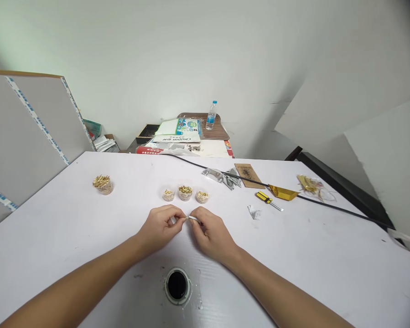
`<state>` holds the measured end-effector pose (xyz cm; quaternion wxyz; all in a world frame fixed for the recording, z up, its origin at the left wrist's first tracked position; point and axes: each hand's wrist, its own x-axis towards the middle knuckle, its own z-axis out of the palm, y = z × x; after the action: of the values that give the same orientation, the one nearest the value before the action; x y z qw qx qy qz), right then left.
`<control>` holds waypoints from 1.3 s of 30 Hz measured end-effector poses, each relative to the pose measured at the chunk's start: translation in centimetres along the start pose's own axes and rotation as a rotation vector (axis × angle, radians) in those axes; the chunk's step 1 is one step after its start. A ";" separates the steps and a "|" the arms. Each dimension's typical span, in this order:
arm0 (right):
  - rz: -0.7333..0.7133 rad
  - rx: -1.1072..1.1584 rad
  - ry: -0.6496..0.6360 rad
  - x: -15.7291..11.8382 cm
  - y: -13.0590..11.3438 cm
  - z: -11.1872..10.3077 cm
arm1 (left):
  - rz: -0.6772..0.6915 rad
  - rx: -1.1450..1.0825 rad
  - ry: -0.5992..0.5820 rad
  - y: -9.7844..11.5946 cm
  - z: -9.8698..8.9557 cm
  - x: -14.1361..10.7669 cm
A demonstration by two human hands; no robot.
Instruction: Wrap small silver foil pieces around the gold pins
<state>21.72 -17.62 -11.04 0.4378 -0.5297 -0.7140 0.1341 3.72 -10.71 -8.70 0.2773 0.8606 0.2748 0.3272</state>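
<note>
Over the white table (88, 237), in the head view, we pinch a small silvery part (188, 219) between both sets of fingertips: left hand (162, 228) and right hand (210, 234) meet, closed on it. Three cups of brass pieces (185, 192) sit just beyond, likely for easy reach.

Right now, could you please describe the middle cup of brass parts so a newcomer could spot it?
On the white table, three small cups sit in a row just beyond the hands. The middle cup is heaped highest with brass pins.
</note>
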 end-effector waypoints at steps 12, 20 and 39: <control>0.024 0.079 -0.014 0.0 0.1 -0.2 | 0.032 0.009 -0.019 -0.3 0.0 0.1; -0.035 0.056 -0.017 0.0 0.0 -0.4 | -0.047 -0.037 -0.034 0.1 -0.1 0.2; -0.024 0.035 -0.036 0.2 -0.3 -0.6 | 0.075 0.010 -0.054 -0.2 -0.1 0.0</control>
<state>22.00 -17.76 -10.36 0.4357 -0.5110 -0.7255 0.1508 3.61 -10.55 -8.77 0.2677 0.8801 0.2363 0.3128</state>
